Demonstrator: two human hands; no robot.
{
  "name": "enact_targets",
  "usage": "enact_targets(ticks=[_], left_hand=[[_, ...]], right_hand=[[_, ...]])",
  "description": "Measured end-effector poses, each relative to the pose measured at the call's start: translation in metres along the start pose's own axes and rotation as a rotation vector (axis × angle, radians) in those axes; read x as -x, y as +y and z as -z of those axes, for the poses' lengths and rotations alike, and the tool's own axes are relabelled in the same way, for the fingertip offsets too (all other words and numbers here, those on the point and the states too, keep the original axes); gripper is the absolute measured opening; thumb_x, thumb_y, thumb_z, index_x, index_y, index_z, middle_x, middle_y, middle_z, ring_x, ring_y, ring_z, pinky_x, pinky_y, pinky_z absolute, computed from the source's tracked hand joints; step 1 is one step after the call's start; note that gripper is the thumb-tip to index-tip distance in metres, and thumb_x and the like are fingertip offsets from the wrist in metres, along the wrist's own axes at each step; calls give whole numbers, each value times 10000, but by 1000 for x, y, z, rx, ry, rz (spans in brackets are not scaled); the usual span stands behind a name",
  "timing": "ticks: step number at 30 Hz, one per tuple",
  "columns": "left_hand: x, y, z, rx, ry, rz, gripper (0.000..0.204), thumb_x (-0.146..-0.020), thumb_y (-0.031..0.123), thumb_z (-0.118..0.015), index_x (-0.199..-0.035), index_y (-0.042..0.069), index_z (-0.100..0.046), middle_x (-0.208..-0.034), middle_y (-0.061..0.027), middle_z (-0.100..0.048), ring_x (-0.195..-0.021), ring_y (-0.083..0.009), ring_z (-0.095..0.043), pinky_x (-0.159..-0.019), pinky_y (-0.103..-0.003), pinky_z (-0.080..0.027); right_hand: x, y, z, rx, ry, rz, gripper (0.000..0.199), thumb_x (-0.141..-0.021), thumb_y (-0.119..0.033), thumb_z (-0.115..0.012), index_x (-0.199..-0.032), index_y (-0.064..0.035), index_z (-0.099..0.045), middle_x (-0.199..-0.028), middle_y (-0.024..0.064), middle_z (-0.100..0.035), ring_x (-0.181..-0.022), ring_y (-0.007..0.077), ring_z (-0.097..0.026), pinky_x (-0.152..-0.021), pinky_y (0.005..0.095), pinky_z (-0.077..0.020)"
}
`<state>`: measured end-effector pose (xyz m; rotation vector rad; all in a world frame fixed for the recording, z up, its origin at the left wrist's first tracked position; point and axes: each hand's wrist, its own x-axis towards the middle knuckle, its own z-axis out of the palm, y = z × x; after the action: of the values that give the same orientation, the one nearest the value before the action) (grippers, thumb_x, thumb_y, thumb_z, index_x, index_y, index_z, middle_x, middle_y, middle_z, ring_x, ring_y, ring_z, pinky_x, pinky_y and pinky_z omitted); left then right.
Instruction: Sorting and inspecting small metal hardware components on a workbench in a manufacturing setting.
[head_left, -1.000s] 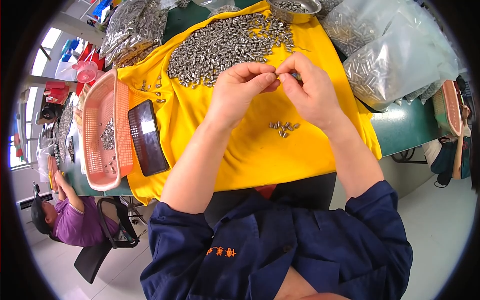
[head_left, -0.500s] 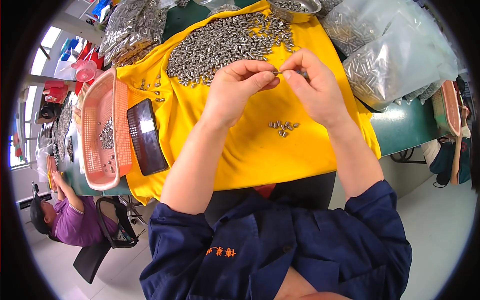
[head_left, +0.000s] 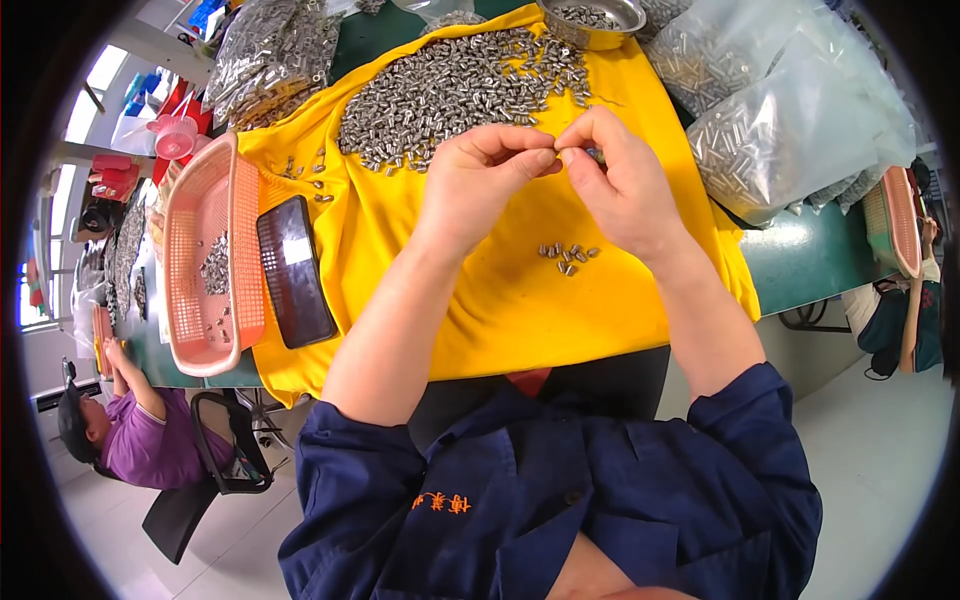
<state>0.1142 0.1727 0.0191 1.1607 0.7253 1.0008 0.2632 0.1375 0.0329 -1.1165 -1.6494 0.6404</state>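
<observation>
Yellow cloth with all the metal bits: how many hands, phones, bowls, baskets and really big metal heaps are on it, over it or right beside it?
Hands (left hand, right hand): 2
Black phone: 1
Metal bowl: 1
Pink plastic basket: 1
Big heap of metal pieces: 1
Total: 6

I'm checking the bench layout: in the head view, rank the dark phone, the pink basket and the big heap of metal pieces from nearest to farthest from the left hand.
From the left hand:
1. Big heap of metal pieces, just beyond it.
2. Dark phone, left of the hand.
3. Pink basket, farther left, past the phone.
</observation>
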Motion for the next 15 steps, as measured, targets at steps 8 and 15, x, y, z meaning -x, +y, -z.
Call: enact_targets(ticks=[8,15], left_hand=[[-1,8,-1,30,-31,70,92,-770,9,-590,-852,-31,-572,-815,-72,-606,-756,-138,-598,-707,-239,-487],[-33,44,28,-285,97,47,146,-753,69,-600,-860,-28,-580,-769,-70,-612,-700,-120,-586,-648,-228,-485]], right_hand=[[0,1,-1,5,7,41,57,-772,-43,-489,-825,-23,-482,-704,104,-544,-598,219,-529,-545,296,-414],[-5,3,26,-269,363,-102,41,-800,-39,-486,-836,-37,-506,-667,6,-461,-572,73,-413,-525,203,-360]])
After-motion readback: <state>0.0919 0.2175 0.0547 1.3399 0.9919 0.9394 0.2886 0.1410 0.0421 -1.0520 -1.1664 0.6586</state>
